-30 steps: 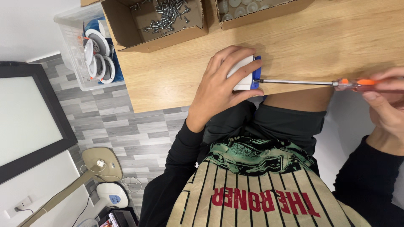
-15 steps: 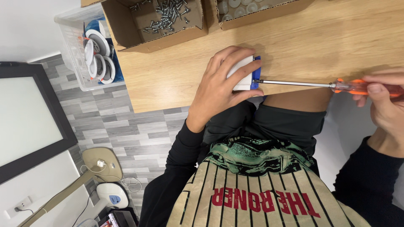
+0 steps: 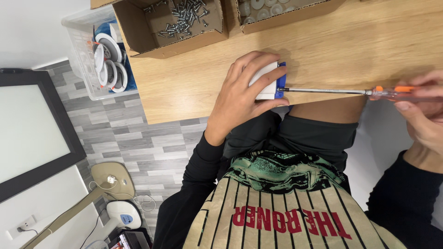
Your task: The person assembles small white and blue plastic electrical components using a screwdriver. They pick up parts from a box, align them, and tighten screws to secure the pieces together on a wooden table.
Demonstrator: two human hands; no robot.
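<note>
My left hand (image 3: 242, 94) grips a small white box-shaped part with a blue end (image 3: 269, 83), pressing it on the front edge of the wooden table (image 3: 341, 50). My right hand (image 3: 424, 113) holds a long screwdriver (image 3: 350, 91) by its clear orange handle at the right edge of view. The thin metal shaft lies level and its tip touches the blue end of the part.
Two open cardboard boxes stand at the table's far side: one with several loose screws (image 3: 180, 18), one with round white pieces (image 3: 272, 9). A clear plastic bin (image 3: 99, 60) with white round fittings sits on the grey floor to the left. A dark framed panel (image 3: 32, 133) leans nearby.
The screwdriver handle and my right hand have shifted slightly, with the fingers rolling around the handle. My left hand and the white part stay in place.
</note>
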